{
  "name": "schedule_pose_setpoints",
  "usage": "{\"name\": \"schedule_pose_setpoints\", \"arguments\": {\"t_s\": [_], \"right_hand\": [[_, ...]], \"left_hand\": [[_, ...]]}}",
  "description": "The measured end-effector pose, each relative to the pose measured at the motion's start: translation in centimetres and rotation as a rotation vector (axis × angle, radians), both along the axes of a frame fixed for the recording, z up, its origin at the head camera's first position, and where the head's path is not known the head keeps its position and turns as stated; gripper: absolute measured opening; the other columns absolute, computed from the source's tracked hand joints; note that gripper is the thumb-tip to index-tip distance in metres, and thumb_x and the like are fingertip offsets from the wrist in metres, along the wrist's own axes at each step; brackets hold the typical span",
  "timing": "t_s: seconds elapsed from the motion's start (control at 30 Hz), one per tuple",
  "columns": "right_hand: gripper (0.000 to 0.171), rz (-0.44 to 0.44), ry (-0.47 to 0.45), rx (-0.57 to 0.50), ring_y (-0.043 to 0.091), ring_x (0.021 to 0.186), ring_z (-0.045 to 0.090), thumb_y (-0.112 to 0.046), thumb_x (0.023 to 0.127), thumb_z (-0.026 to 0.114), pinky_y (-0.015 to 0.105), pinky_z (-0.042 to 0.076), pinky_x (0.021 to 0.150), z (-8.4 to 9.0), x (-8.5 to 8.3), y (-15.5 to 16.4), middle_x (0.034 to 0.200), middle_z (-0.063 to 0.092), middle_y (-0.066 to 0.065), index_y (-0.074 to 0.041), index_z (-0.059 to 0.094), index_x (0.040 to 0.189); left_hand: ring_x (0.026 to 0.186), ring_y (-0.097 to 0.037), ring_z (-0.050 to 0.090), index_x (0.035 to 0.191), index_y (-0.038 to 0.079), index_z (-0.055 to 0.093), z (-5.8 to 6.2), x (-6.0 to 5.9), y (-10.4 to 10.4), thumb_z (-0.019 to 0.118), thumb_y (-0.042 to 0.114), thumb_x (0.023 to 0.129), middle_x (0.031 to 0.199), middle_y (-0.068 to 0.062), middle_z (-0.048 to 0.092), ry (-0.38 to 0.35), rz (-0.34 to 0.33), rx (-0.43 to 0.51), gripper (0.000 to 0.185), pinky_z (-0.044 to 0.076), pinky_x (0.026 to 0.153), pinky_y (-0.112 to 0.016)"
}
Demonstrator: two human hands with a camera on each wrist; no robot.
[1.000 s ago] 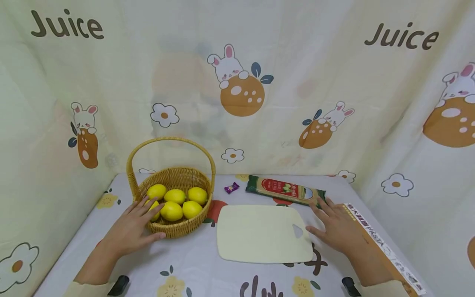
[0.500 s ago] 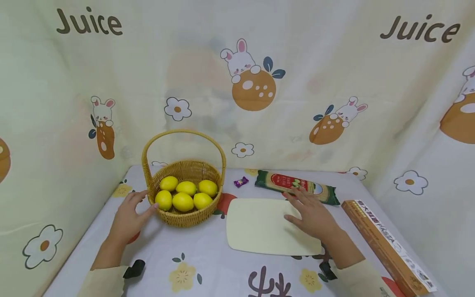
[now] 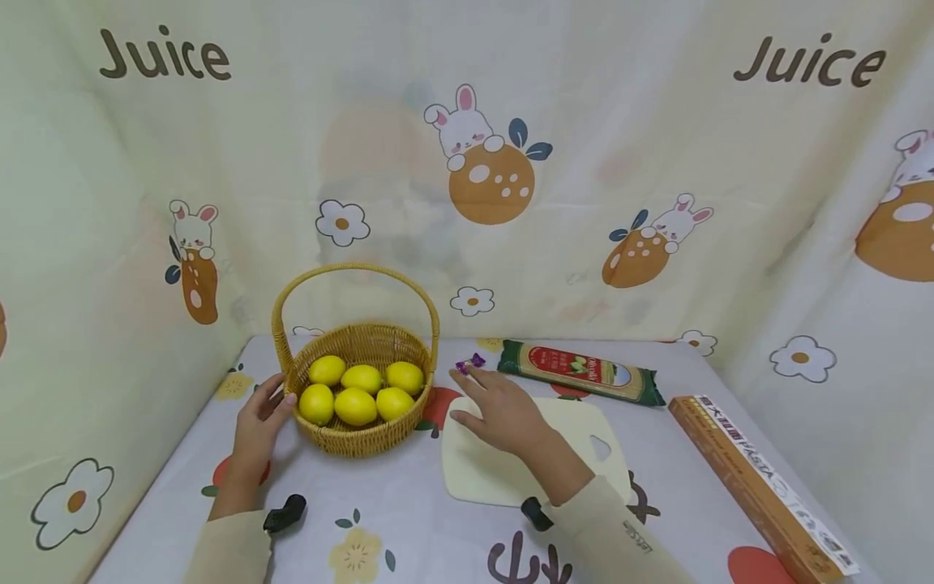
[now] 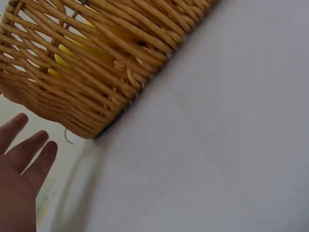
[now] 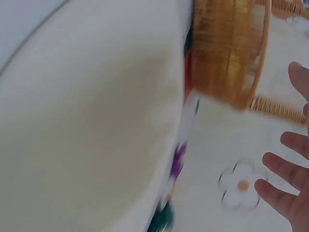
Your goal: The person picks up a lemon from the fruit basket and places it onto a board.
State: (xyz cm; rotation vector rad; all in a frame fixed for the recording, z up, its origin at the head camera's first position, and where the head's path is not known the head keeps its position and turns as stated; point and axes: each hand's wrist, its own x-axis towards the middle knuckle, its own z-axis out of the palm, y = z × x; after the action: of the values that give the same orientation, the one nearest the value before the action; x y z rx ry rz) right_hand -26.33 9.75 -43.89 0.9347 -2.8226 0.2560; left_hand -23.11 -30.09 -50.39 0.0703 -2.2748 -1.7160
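Plainly, woven wicker basket [image 3: 355, 428] holds six yellow lemons [image 3: 356, 405].

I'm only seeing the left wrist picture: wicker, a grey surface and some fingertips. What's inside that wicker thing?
Observer: It is a handled basket, and six yellow lemons lie in it.
Operator: Is the hand I see holding it?
Observer: The left hand rests open on the table, its fingertips at the basket's left side; I cannot tell whether they touch.
Operator: And the other hand?
Observer: The right hand lies open, fingers spread, over the far left corner of a pale cutting board, with its fingertips close to a small purple candy.
Operator: Anything else out there?
Observer: A green pasta packet lies behind the board, and a long brown box lies to the right.
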Motion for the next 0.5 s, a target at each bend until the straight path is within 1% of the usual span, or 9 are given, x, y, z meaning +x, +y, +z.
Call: {"name": "schedule_pose_setpoints", "arguments": {"t_s": [0.07,0.1,0.2,0.27,0.37,0.5], "right_hand": [[0.064,0.043,0.025,-0.019,0.028,0.133,0.043,-0.051,0.095,0.056,0.046,0.037,0.106,0.5,0.0,-1.7,0.150,0.042,0.007,-0.024,0.038,0.151],[0.062,0.075,0.037,-0.028,0.028,0.131,0.045,-0.049,0.095,0.056,0.045,0.039,0.105,0.8,0.1,-2.6,0.147,0.045,0.007,-0.023,0.041,0.149],[0.057,0.183,0.062,-0.022,0.025,0.124,0.051,-0.047,0.097,0.054,0.040,0.043,0.102,1.5,0.3,-5.1,0.139,0.052,0.007,-0.020,0.045,0.147],[0.056,0.238,0.064,0.002,0.023,0.121,0.053,-0.046,0.098,0.053,0.037,0.044,0.100,1.9,0.3,-6.6,0.136,0.054,0.006,-0.019,0.046,0.146],[0.056,0.249,0.051,0.073,0.019,0.119,0.053,-0.046,0.100,0.050,0.034,0.043,0.100,2.3,-0.1,-8.4,0.135,0.054,0.003,-0.021,0.042,0.148],[0.057,0.200,0.000,0.122,0.018,0.119,0.054,-0.046,0.099,0.050,0.034,0.044,0.099,2.3,-1.2,-9.9,0.136,0.054,0.000,-0.023,0.040,0.150]], "left_hand": [[0.138,-0.031,0.036,0.151,0.014,0.035,0.0,-0.2,0.1,0.060,0.032,0.098,0.154,-0.009,0.034,-0.011,0.016,0.028,0.062,0.036,0.106,-0.031],[0.138,-0.031,0.035,0.151,0.014,0.035,-0.1,-0.2,0.1,0.061,0.033,0.097,0.154,-0.009,0.033,-0.023,0.020,0.036,0.062,0.036,0.107,-0.033],[0.138,-0.035,0.034,0.152,0.016,0.034,-0.5,0.0,0.0,0.063,0.037,0.095,0.154,-0.013,0.032,-0.088,0.030,0.041,0.067,0.030,0.110,-0.049],[0.138,-0.037,0.032,0.152,0.018,0.033,-0.8,0.1,-0.3,0.065,0.038,0.093,0.154,-0.016,0.032,-0.120,0.029,0.050,0.070,0.026,0.110,-0.056],[0.138,-0.038,0.032,0.153,0.022,0.031,-1.2,-0.1,-0.4,0.067,0.038,0.092,0.153,-0.017,0.032,-0.144,0.018,0.068,0.073,0.024,0.109,-0.059],[0.137,-0.039,0.033,0.153,0.023,0.030,-1.2,-0.6,-0.4,0.068,0.038,0.091,0.154,-0.017,0.031,-0.143,0.002,0.081,0.074,0.023,0.109,-0.060]]}}
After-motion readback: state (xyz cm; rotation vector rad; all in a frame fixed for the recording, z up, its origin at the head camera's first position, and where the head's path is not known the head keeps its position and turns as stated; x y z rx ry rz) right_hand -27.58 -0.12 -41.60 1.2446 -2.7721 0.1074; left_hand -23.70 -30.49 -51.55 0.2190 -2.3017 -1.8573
